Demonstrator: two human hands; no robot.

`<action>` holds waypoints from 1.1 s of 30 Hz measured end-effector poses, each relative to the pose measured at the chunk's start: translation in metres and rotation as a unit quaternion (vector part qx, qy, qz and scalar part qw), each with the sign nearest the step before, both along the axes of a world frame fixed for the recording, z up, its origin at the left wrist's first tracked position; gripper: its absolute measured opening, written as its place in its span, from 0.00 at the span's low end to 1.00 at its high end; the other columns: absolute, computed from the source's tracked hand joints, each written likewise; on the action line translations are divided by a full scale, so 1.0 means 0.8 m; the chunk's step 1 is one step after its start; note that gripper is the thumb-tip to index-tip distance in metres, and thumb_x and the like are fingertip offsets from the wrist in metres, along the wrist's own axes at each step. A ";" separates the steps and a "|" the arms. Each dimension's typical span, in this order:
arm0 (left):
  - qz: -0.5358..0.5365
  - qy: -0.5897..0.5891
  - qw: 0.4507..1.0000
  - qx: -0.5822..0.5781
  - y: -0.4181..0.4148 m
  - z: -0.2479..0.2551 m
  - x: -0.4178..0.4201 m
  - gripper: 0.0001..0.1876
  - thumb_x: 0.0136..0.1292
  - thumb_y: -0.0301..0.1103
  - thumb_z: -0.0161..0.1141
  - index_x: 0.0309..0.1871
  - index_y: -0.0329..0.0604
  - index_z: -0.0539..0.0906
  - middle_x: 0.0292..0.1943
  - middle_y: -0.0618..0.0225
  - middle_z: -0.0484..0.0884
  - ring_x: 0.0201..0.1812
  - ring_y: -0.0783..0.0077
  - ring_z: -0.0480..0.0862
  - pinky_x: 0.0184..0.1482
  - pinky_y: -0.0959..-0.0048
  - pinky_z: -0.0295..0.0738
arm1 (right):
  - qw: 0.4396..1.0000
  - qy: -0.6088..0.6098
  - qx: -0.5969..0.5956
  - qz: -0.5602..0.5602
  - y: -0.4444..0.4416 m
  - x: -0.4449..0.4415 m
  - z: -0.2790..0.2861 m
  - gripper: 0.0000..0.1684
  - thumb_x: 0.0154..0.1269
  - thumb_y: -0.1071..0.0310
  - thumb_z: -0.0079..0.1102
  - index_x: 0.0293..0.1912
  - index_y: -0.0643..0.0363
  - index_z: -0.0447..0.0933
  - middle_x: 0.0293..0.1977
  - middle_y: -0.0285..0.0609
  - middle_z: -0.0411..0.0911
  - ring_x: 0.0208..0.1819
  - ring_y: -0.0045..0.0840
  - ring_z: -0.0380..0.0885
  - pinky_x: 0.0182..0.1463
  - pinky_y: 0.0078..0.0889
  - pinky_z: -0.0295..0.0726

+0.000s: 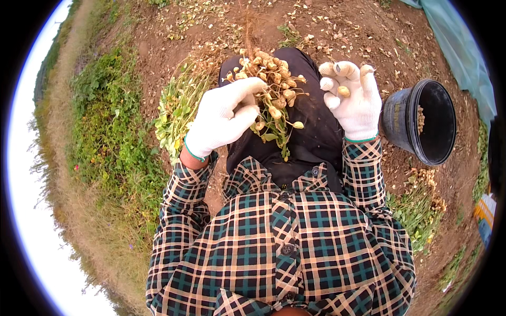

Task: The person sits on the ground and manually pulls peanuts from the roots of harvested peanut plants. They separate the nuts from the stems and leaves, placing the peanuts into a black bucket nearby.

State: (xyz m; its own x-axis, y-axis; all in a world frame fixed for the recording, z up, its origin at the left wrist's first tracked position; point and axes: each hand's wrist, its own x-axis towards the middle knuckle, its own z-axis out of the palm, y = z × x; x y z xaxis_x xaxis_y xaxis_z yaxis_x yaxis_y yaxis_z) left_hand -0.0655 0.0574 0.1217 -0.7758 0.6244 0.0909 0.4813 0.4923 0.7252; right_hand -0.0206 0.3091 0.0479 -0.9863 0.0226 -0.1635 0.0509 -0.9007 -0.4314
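Note:
My left hand [225, 116], in a white knit glove with a green cuff, grips a peanut plant [272, 136] above my lap. A dense cluster of tan peanut pods [272, 69] hangs about its stems, and one long root reaches toward the top of the view. Part of the plant is hidden behind the glove. My right hand [354, 100], gloved alike, is turned palm up to the right of the cluster and apart from it. A single peanut pod [344, 91] rests in it, against the curled fingers.
A black plastic bucket [399, 114] with peanut pods [420, 119] inside stands at my right. Pulled plants lie on the soil at left [178, 106] and lower right [419, 213]. Blue-green sheeting [454, 43] edges the upper right. Weeds [114, 138] grow along the left.

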 end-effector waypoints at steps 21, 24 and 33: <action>-0.094 -0.035 0.995 -0.022 0.028 0.008 0.007 0.11 0.68 0.36 0.57 0.40 0.36 0.82 0.26 0.63 0.81 0.26 0.71 0.80 0.33 0.74 0.75 | 0.732 0.313 0.598 -0.094 -0.063 0.001 0.036 0.35 0.48 0.57 0.75 0.56 0.60 0.76 0.37 0.42 0.76 0.30 0.28 0.77 0.36 0.26 0.76; -0.109 -0.010 0.994 0.003 0.027 -0.003 0.002 0.11 0.64 0.38 0.58 0.37 0.38 0.84 0.25 0.59 0.81 0.26 0.61 0.83 0.33 0.70 0.76 | 0.734 0.297 0.603 -0.097 -0.065 -0.007 0.041 0.14 0.59 0.65 0.66 0.43 0.60 0.80 0.28 0.40 0.77 0.29 0.31 0.78 0.36 0.28 0.77; 0.103 -0.317 0.930 0.153 0.026 -0.005 -0.004 0.10 0.61 0.35 0.54 0.29 0.37 0.78 0.18 0.77 0.69 0.18 0.85 0.64 0.22 0.81 0.54 | 0.986 0.156 0.033 0.041 -0.048 0.010 0.018 0.25 0.79 0.50 0.41 0.29 0.57 0.68 0.27 0.40 0.71 0.18 0.15 0.65 0.19 0.16 0.64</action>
State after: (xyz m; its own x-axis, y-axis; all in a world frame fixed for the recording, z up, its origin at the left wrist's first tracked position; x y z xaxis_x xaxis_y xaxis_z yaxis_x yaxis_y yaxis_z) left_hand -0.0690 0.0785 0.1175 -0.8345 0.4765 -0.2765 -0.1725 0.2505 0.9526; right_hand -0.0127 0.2708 0.0620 -0.9874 -0.0590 0.1468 -0.0219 -0.8680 -0.4960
